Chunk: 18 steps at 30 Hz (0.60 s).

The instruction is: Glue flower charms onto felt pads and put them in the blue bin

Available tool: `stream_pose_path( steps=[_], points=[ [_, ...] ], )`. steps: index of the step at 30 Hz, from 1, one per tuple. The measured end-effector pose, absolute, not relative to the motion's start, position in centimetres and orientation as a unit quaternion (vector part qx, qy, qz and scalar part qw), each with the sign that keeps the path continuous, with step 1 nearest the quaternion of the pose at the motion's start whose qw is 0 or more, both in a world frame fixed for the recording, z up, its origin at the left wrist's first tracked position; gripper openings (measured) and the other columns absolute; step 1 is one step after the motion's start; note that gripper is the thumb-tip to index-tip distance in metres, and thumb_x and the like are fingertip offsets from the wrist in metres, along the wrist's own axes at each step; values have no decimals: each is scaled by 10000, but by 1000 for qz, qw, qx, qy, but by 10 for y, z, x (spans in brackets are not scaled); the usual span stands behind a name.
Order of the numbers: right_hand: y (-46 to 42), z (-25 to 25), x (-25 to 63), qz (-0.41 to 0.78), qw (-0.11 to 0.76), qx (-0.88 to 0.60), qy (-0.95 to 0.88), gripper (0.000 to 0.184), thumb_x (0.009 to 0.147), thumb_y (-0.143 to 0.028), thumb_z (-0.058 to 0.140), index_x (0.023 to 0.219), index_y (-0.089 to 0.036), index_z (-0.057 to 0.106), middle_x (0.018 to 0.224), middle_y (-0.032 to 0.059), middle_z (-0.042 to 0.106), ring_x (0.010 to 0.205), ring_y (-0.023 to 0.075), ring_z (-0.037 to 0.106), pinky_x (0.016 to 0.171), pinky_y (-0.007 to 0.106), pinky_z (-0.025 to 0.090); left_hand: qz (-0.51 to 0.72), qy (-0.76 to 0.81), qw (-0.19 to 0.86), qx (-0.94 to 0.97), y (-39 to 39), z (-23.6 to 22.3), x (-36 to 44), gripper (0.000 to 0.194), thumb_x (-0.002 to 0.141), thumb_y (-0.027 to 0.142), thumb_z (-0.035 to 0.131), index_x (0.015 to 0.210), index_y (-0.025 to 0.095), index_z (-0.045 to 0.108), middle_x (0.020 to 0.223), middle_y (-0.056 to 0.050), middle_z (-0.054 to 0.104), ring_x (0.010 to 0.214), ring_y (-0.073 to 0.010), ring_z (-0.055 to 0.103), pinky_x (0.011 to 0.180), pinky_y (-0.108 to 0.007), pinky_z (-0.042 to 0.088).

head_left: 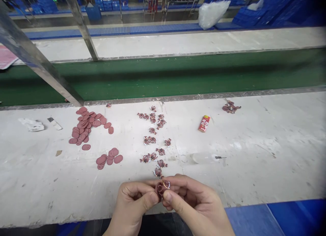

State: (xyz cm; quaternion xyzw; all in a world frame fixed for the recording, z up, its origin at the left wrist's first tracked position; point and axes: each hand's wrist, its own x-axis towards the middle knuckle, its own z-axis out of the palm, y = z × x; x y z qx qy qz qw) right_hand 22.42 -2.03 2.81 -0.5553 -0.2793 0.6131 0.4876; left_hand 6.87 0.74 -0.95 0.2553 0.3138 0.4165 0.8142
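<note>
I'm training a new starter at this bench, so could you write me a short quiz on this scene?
1. True or false: the red ovals lie left of the printed pieces in the head view.
2. What runs along the far side of the white bench? A: a green belt; B: a sink; C: a row of stools.
3. What do the left hand and right hand both hold?

Key: 1. True. 2. A. 3. A red piece.
</note>
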Motion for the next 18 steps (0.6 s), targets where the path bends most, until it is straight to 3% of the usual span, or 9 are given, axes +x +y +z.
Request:
stream_pose_path(
  steps=[4, 10, 15, 18],
  points=[
    [-22, 27, 224, 608, 494, -552, -286, 106, 832, -317, 859, 923, -274, 827, 799, 11, 776, 694, 103, 701, 670, 164, 601, 419, 333, 804, 260, 6, -11, 69, 134, 802, 317, 867, 719, 216, 837, 958, -89, 843, 920, -290, 774, 925, -440, 578],
    [-24, 25, 224, 573, 489, -588, -293, 270, 778, -433, 880, 924, -212, 826, 782, 68, 765, 662, 177, 705, 642, 283, 642, 412, 350, 799, 264, 7, -6, 70, 159, 784, 327, 879, 692, 209, 826, 934, -92, 842, 918, -304, 775, 903, -449, 592],
    [-25, 22, 221, 592, 503, -569, -271, 231, 808, -418, 862, 938, -234, 812, 736, 30, 724, 680, 153, 694, 683, 254, 629, 425, 345, 796, 258, 3, -9, 74, 153, 802, 329, 863, 703, 219, 829, 935, -85, 840, 896, -285, 779, 931, -449, 595],
    [-25, 19, 217, 588, 524, -559, -259, 202, 819, -404, 858, 943, -253, 807, 761, 20, 729, 690, 134, 675, 719, 239, 618, 440, 393, 769, 249, -4, -14, 77, 182, 753, 384, 898, 716, 219, 832, 1032, -98, 836, 1028, -309, 765, 942, -408, 604]
  ],
)
